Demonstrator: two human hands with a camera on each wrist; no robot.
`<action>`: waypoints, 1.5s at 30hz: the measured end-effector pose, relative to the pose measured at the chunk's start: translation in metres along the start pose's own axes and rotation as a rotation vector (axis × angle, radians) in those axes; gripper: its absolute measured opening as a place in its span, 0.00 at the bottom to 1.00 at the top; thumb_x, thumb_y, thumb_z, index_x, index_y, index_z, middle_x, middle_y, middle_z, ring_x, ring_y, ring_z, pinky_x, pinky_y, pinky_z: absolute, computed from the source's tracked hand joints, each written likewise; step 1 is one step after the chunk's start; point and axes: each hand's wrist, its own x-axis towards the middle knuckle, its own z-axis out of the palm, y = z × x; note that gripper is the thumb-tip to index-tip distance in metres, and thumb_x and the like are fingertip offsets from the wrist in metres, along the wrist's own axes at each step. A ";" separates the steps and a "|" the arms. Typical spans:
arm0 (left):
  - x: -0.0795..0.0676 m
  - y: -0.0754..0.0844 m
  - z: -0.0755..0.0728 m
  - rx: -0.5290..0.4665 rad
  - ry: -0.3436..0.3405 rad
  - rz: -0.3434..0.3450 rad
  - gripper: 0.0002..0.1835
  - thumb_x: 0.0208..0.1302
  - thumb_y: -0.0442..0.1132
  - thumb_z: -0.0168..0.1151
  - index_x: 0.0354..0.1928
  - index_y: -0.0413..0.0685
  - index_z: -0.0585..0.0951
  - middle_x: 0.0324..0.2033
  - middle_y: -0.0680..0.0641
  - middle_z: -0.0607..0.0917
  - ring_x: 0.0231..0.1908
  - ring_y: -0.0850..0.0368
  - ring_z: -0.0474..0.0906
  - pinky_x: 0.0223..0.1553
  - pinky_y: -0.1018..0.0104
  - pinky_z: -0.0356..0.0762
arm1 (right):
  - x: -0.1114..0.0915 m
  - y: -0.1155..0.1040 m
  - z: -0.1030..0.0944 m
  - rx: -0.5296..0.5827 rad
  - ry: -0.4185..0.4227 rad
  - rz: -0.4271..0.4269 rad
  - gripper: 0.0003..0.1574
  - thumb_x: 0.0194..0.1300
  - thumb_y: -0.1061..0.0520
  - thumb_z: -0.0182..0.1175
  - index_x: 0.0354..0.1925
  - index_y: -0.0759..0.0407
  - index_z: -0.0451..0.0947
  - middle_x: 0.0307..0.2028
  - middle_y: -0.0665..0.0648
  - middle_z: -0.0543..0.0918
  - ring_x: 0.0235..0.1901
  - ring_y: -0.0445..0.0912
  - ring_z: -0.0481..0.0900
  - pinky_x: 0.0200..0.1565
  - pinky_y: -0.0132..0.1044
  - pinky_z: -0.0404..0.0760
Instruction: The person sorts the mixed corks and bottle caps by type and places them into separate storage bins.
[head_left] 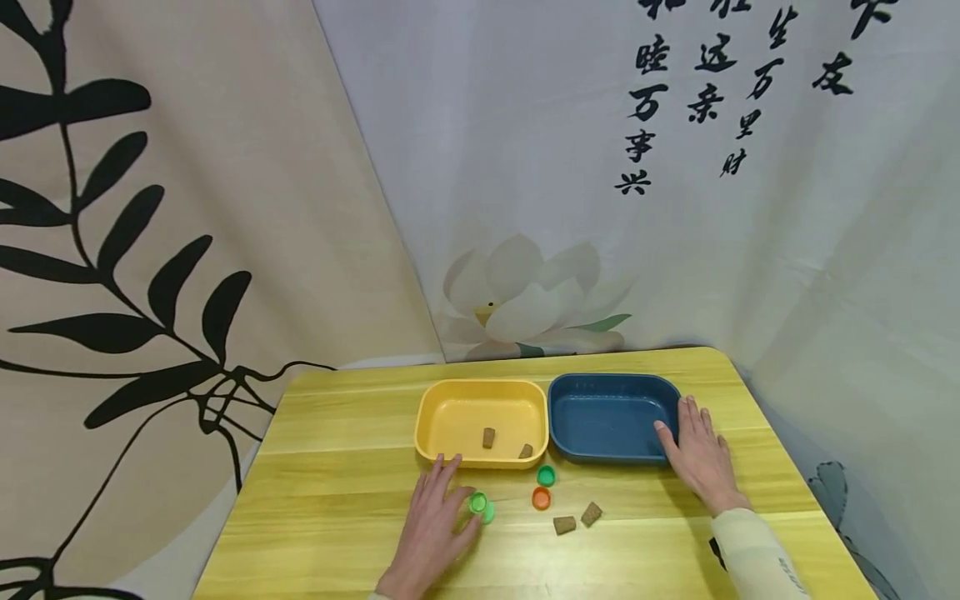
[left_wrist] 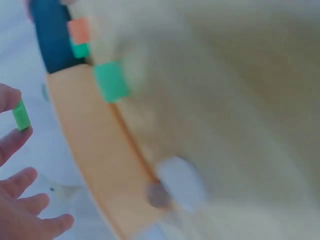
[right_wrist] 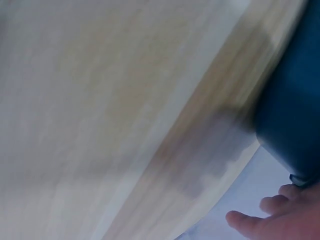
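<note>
My left hand (head_left: pixel 435 527) is just in front of the yellow tray (head_left: pixel 424 425). Its thumb and index finger pinch a small light green cap (left_wrist: pixel 21 115), while the other fingers are spread. Close by is a second light green cap (head_left: pixel 489 512). To the right, a darker green cap (head_left: pixel 546 476) and an orange cap (head_left: pixel 541 498) lie on the table. At the right end of the blue tray (head_left: pixel 611 417), my right hand (head_left: pixel 703 457) rests with fairly straight fingers along the side and the thumb at the rim. Few of its fingers show in the right wrist view.
Two brown cork-like pieces, one near the middle (head_left: pixel 488 437), lie inside the yellow tray. Two more brown pieces (head_left: pixel 564 525) are on the wooden table (head_left: pixel 315 500), right of the left hand. Printed cloth (head_left: pixel 525 167) hangs behind the table's back edge.
</note>
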 end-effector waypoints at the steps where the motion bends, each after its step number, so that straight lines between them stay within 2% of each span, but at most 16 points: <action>1: 0.008 0.005 -0.001 -0.002 0.015 0.020 0.15 0.54 0.54 0.69 0.41 0.57 0.83 0.70 0.45 0.64 0.70 0.39 0.55 0.63 0.36 0.56 | 0.000 0.000 0.000 -0.002 -0.001 0.000 0.51 0.75 0.33 0.34 0.75 0.68 0.38 0.74 0.70 0.41 0.71 0.68 0.38 0.58 0.75 0.46; 6: 0.049 0.031 -0.002 -0.021 0.046 0.083 0.15 0.56 0.52 0.68 0.42 0.56 0.84 0.70 0.46 0.62 0.70 0.40 0.55 0.63 0.37 0.58 | 0.000 0.001 0.001 -0.002 -0.003 -0.001 0.51 0.74 0.32 0.34 0.75 0.68 0.38 0.74 0.70 0.41 0.71 0.68 0.41 0.58 0.75 0.47; 14: 0.105 0.064 0.011 -0.024 0.059 0.103 0.13 0.58 0.52 0.66 0.43 0.57 0.84 0.70 0.44 0.63 0.70 0.38 0.54 0.62 0.36 0.59 | 0.000 -0.002 -0.001 0.014 -0.008 -0.004 0.51 0.74 0.32 0.35 0.75 0.69 0.38 0.74 0.70 0.42 0.72 0.66 0.39 0.57 0.75 0.47; 20: 0.137 0.085 0.029 0.026 -0.014 0.124 0.16 0.62 0.56 0.63 0.48 0.59 0.84 0.69 0.44 0.63 0.70 0.39 0.53 0.62 0.35 0.59 | 0.000 0.001 -0.001 0.021 -0.022 0.011 0.52 0.74 0.32 0.34 0.75 0.68 0.36 0.74 0.69 0.39 0.72 0.66 0.37 0.58 0.76 0.46; 25: 0.158 0.090 0.049 0.030 -0.064 0.085 0.17 0.63 0.57 0.62 0.51 0.61 0.83 0.71 0.43 0.60 0.72 0.39 0.48 0.62 0.34 0.59 | 0.000 0.003 -0.001 0.024 -0.022 0.014 0.52 0.74 0.31 0.33 0.75 0.67 0.36 0.74 0.69 0.40 0.72 0.66 0.39 0.58 0.76 0.46; 28: 0.168 0.092 0.058 0.061 -0.080 0.050 0.18 0.62 0.57 0.63 0.51 0.62 0.83 0.70 0.43 0.60 0.71 0.38 0.48 0.60 0.33 0.59 | 0.000 0.004 0.000 0.027 -0.021 0.008 0.51 0.74 0.32 0.34 0.75 0.67 0.35 0.75 0.68 0.40 0.72 0.66 0.39 0.58 0.76 0.46; 31: 0.173 0.097 0.064 0.105 -0.124 0.023 0.18 0.62 0.59 0.63 0.51 0.65 0.83 0.70 0.44 0.61 0.71 0.37 0.49 0.60 0.30 0.57 | 0.001 0.003 0.001 0.024 -0.018 0.005 0.51 0.75 0.33 0.34 0.75 0.68 0.36 0.74 0.69 0.40 0.71 0.67 0.40 0.57 0.76 0.47; 35: 0.176 0.104 0.073 0.142 -0.198 -0.007 0.19 0.61 0.60 0.63 0.53 0.68 0.83 0.71 0.45 0.62 0.71 0.36 0.50 0.60 0.27 0.54 | 0.001 0.003 0.001 0.021 -0.012 0.004 0.51 0.75 0.33 0.34 0.75 0.69 0.37 0.74 0.70 0.41 0.71 0.67 0.41 0.57 0.76 0.47; 39: 0.176 0.106 0.078 0.137 -0.221 -0.040 0.22 0.60 0.61 0.64 0.55 0.68 0.81 0.70 0.44 0.62 0.71 0.36 0.50 0.59 0.27 0.54 | 0.002 0.003 0.001 0.020 -0.012 0.003 0.51 0.75 0.33 0.34 0.75 0.69 0.37 0.74 0.70 0.41 0.71 0.67 0.40 0.57 0.76 0.47; 42: 0.174 0.104 0.080 0.137 -0.224 -0.058 0.29 0.60 0.64 0.62 0.63 0.67 0.76 0.72 0.43 0.59 0.71 0.36 0.49 0.60 0.28 0.53 | 0.003 0.004 0.002 0.018 -0.013 0.000 0.51 0.75 0.33 0.34 0.75 0.69 0.37 0.74 0.70 0.41 0.71 0.67 0.41 0.57 0.76 0.47; 45: 0.170 0.101 0.079 0.113 -0.213 -0.056 0.39 0.61 0.67 0.58 0.72 0.65 0.64 0.73 0.42 0.55 0.72 0.37 0.47 0.62 0.29 0.51 | 0.003 0.004 0.002 0.022 -0.013 -0.003 0.51 0.75 0.33 0.34 0.75 0.68 0.37 0.74 0.69 0.40 0.71 0.67 0.41 0.57 0.76 0.47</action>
